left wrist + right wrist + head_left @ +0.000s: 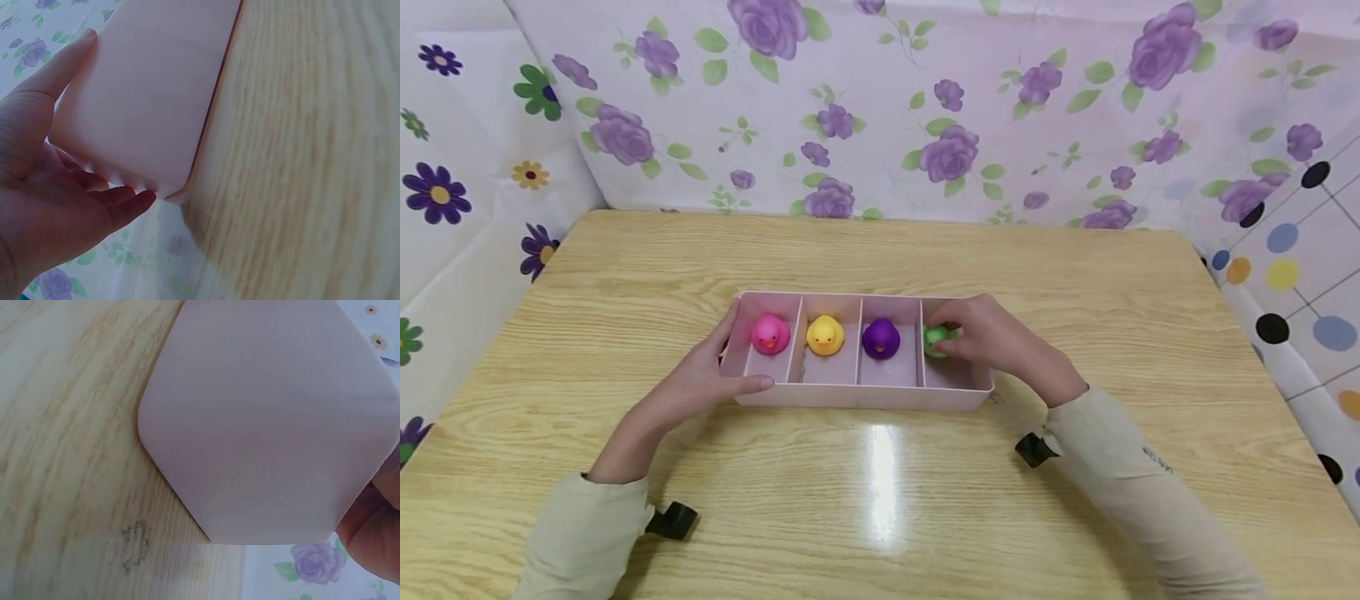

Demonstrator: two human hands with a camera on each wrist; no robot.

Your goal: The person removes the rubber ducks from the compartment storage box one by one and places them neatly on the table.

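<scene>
A pale pink divided box point(865, 397) stands on the table with four compartments in a row, a toy duck in each. From left to right they are a pink duck point(771, 332), a yellow duck point(825, 334), a purple duck point(881, 338) and a green duck point(935, 340). My left hand point(688, 383) grips the box's left end, thumb on the front rim and fingers against the end wall point(144, 94). Inside the rightmost compartment, my right hand point(988, 333) pinches the green duck, partly covering it. The right wrist view shows the box's outside and only part of that hand point(375, 531).
The wooden table point(760, 492) extends around the box on every side. Behind it hangs a purple-flowered sheet point(880, 108), with patterned sheets at left and right. A black strap piece point(674, 521) sticks out from the left cuff, another point(1036, 450) from the right.
</scene>
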